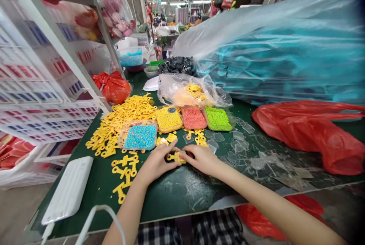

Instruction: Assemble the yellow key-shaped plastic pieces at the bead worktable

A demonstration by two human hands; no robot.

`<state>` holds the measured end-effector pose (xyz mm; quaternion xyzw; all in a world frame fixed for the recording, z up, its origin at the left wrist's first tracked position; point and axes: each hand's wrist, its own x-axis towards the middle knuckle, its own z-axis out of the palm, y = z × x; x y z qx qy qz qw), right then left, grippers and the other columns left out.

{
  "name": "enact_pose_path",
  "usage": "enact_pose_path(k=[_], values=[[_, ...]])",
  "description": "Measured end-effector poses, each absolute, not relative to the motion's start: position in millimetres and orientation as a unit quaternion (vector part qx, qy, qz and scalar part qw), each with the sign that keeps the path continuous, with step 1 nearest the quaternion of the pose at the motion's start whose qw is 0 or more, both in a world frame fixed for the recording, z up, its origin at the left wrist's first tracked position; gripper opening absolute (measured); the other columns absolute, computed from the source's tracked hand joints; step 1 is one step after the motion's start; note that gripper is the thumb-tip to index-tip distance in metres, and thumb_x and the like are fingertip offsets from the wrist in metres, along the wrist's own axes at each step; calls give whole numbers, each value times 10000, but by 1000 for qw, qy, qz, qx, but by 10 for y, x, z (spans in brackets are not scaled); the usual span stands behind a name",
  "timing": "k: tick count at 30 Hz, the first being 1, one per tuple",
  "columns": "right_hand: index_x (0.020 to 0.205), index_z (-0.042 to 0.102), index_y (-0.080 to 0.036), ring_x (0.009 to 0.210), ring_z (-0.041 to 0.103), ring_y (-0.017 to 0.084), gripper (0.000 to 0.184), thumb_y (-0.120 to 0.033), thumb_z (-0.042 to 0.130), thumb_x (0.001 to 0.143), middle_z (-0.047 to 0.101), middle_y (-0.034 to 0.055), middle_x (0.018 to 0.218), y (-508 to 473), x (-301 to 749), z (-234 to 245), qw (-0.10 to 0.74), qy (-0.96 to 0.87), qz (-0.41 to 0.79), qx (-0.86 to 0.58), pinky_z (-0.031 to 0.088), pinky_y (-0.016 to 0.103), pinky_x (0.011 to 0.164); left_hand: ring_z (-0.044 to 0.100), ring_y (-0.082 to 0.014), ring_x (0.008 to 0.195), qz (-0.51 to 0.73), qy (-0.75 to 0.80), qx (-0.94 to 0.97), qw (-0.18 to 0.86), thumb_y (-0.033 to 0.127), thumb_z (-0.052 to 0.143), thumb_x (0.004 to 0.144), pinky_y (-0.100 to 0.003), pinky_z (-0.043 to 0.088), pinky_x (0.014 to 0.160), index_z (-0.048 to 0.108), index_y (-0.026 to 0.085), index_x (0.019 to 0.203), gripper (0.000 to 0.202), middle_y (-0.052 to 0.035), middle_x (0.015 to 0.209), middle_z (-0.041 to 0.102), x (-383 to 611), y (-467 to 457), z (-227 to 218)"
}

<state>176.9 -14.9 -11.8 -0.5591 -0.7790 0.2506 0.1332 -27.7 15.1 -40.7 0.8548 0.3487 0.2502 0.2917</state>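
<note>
Both hands meet over the green table [171,195] near its front edge. Between the fingers is a small yellow plastic piece [177,157] with a ring at one end. My left hand [158,161] pinches it from the left, thumb below and fingers above. From the right, my right hand [201,158] closes on its other end. Just beyond the hands stand shallow trays of beads: blue beads [141,137], yellow beads [169,119], red beads [194,118] and green beads [218,118]. Loose yellow pieces [125,171] lie left of my left hand.
A heap of yellow pieces [119,121] spreads at the left. Clear flat squares [239,146] lie scattered at the right, near a red plastic bag [308,131]. A white power bank [68,188] with a cable sits front left. A large bag of blue material [285,62] fills the back right.
</note>
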Motion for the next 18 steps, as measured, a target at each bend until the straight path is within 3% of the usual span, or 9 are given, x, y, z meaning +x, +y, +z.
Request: enact_pose_path(k=[4,8,12,15,18], values=[[824,618,-178,656,549,146,317,-381,418,963,634,15,737,-121,1790,-43,200,-761,269,-555,352,244,587,609,-223,1052,330,323,853,244,328,694,847,-420,483,953,346,317,1469,713,-58,1235,660,-245,86,-364],[781,577,-196,616,534,165,390,-479,373,955,607,21,682,300,2032,385,249,-749,135,-599,347,266,572,548,-240,1213,368,336,844,198,353,622,897,-431,468,1000,374,273,1435,598,-112,1373,540,-207,54,-303],[1005,623,-169,868,614,256,381,-478,412,931,680,125,937,1060,2277,865,326,-654,-10,-683,432,332,713,592,-236,1149,367,329,857,152,299,541,941,-414,496,951,482,223,1317,389,-109,1241,617,-191,83,-298],[1290,485,-90,1082,580,319,558,-486,478,897,633,206,1156,1297,2183,1098,383,-635,18,-670,445,411,870,626,-227,1071,373,328,858,130,257,493,956,-388,506,914,553,196,1209,267,-102,1145,660,-188,107,-325],[1335,436,-176,1006,628,251,542,-537,354,939,621,145,1198,866,1830,1308,477,-706,111,-512,483,381,841,641,-216,1013,397,340,843,127,240,467,958,-359,512,877,591,191,1128,216,-92,1072,680,-177,109,-343]])
